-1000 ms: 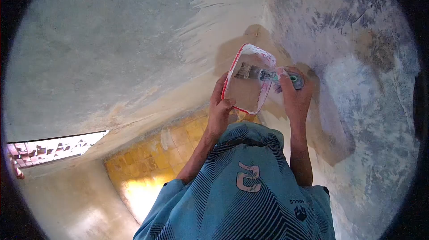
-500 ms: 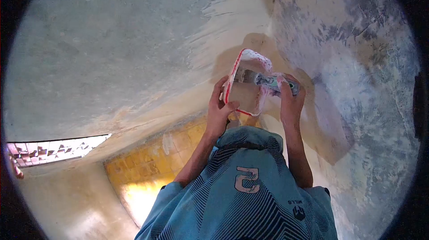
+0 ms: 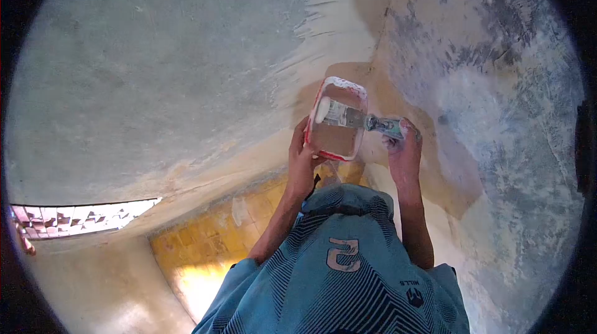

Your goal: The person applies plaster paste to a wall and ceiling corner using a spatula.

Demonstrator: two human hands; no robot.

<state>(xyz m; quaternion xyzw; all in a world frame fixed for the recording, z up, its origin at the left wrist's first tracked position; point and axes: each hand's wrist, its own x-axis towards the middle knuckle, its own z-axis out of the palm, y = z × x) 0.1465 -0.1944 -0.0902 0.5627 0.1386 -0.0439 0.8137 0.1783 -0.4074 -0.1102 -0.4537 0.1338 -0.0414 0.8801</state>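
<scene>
My left hand (image 3: 303, 155) grips the left side of a shallow red-rimmed tray (image 3: 337, 141), its edges smeared with white paste. Closed around a grey-green handle, my right hand (image 3: 405, 147) holds a putty knife (image 3: 356, 117) from the right. The knife's wide metal blade lies across the tray's opening, with a lump of white putty (image 3: 323, 110) at its far edge. Both hands are out in front of my chest, near the corner of two walls.
A grey wall with a pale coated strip (image 3: 326, 29) rises at left. Another wall (image 3: 497, 116), patchy white and grey, stands at right. Yellow tiles (image 3: 205, 241) lie below, and a bright slatted opening (image 3: 84, 217) is at far left.
The putty knife has shifted within the tray, and white putty now shows on its blade edge. The tray has turned to face me more squarely and sits slightly lower.
</scene>
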